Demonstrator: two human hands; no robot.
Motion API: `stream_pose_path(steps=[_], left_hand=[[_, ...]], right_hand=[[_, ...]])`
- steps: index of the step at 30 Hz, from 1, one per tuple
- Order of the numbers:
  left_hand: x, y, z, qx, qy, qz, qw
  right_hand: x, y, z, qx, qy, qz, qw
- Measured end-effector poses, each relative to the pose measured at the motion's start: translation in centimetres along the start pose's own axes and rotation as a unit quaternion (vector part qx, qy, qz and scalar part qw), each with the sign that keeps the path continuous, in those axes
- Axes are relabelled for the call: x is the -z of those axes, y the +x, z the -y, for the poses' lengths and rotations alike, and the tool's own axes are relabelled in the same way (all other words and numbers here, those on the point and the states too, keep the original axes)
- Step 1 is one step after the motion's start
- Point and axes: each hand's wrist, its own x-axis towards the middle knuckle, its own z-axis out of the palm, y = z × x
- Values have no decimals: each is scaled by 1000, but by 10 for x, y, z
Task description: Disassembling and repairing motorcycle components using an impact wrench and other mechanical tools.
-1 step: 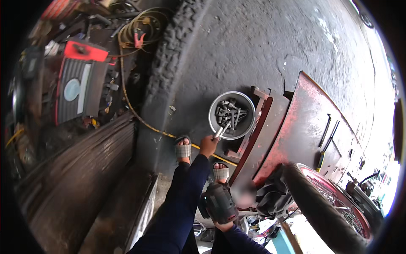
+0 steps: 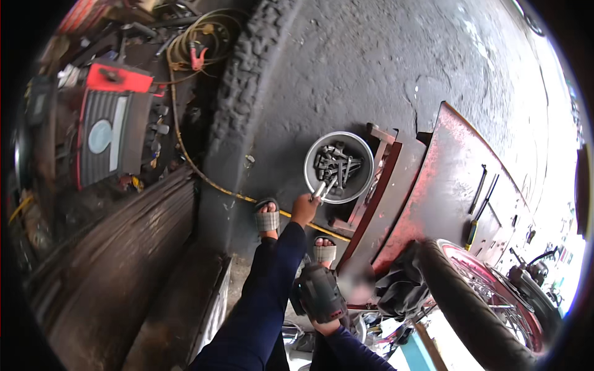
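Note:
My left hand [image 2: 304,210] is closed around shiny metal hand tools [image 2: 320,189], wrench-like in shape, at the near rim of a round grey metal bowl [image 2: 307,162]. Several dark wrenches and sockets [image 2: 338,166] lie heaped in that bowl, which stands on the dark floor. Nearer to me, my right hand [image 2: 326,328] grips a bulky black cordless power tool [image 2: 320,294]. Its body hides most of the fingers, and its front end cannot be made out.
Right of the bowl is a worn red metal ramp or platform [image 2: 427,191] bearing screwdrivers [image 2: 481,210]. A motorcycle wheel [image 2: 476,303] stands at the lower right. A yellow hose [image 2: 229,191] crosses the floor by my feet. A red-and-grey machine [image 2: 105,130] sits at the left.
The view has shifted slightly. My left hand still holds the metal tools at the bowl's rim, and my right hand keeps the power tool.

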Motion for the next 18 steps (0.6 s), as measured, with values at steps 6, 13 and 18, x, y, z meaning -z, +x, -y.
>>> stream_pose_path(steps=[6,13,18], left_hand=[[51,13,12,83,-202,100,971],[152,-86,-95,-58,-102,119,986],[150,-48,-99,-11,-121,14,993]], right_hand=[[-16,68,-10,84,-282,-74,953],[-47,150,-20,-21,27,-115,993],[-47,191,-22,15,-211,-183,960]])
